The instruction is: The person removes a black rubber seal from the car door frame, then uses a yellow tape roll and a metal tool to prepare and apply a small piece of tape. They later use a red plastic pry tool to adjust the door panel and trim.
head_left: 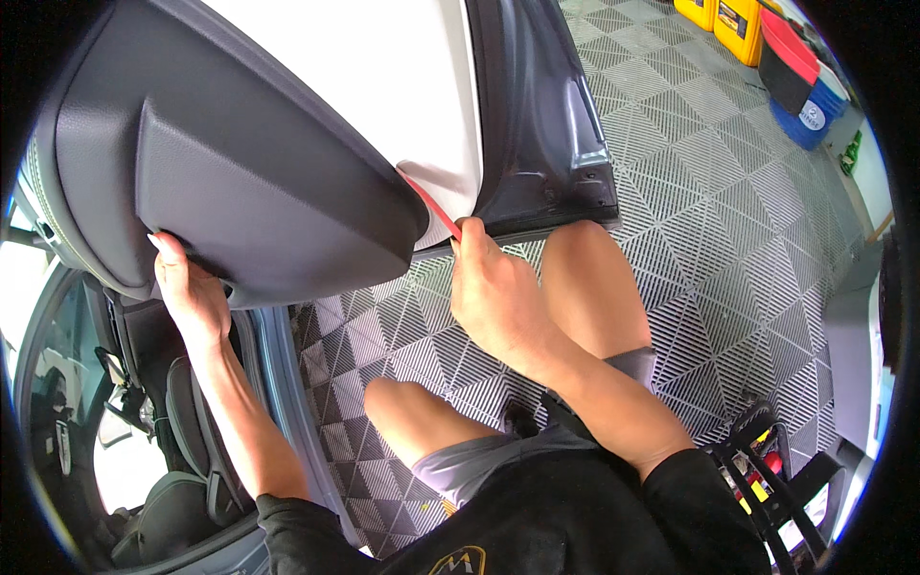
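A dark grey car door panel (pixel 259 182) fills the upper left, with a white sheet-like surface (pixel 355 67) beside it on the door. My left hand (pixel 192 292) grips the panel's lower edge at the left. Its thumb lies against the outer face, and the other fingers are mostly hidden. In my right hand (pixel 498 292) is a slim red pry tool (pixel 433 205), held in closed fingers near its end. The tool's far end lies at the seam between the panel's rounded corner and the white surface. How deep its tip sits is hidden.
The door's dark metal edge (pixel 546 105) stands just beyond my right hand. My bare knees (pixel 594 287) are close below the door. The car's blue sill (pixel 287 383) and seat lie left. A slatted black rack (pixel 767 479) stands lower right, blue bucket (pixel 810 110) and yellow jugs (pixel 738 29) upper right.
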`<state>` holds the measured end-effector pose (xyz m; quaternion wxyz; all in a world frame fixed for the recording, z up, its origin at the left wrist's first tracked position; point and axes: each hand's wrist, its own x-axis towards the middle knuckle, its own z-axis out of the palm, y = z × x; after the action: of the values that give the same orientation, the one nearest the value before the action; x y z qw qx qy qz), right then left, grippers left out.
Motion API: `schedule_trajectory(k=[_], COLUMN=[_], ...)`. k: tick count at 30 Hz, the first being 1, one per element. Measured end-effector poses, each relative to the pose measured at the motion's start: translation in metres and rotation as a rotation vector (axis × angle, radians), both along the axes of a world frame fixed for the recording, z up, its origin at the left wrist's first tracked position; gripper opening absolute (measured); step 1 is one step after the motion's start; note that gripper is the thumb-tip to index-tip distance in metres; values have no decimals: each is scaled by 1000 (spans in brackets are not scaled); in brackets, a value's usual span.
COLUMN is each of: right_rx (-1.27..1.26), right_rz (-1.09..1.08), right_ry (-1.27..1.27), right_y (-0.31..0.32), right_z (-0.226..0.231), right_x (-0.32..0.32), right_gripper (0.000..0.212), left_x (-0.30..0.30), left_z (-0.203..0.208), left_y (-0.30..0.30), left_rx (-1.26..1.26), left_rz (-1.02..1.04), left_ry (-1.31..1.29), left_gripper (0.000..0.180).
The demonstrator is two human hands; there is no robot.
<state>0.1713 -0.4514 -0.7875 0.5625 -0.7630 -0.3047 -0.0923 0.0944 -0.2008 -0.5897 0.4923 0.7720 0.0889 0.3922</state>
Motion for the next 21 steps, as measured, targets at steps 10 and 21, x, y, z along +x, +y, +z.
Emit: schedule_trajectory(k=[10,21], right_rx=[-128,-487], right_rz=[41,101], right_ry=[139,156], right_y=[-9,-51], right_z=[20,77], right_x=[2,31], right_gripper=[25,19], left_x=[-6,15], left_z=[-8,-10], left_y=[26,-9], left_rx=[46,127], left_rz=[-65,-54], left_ry=[-9,-50], left_gripper=[56,35])
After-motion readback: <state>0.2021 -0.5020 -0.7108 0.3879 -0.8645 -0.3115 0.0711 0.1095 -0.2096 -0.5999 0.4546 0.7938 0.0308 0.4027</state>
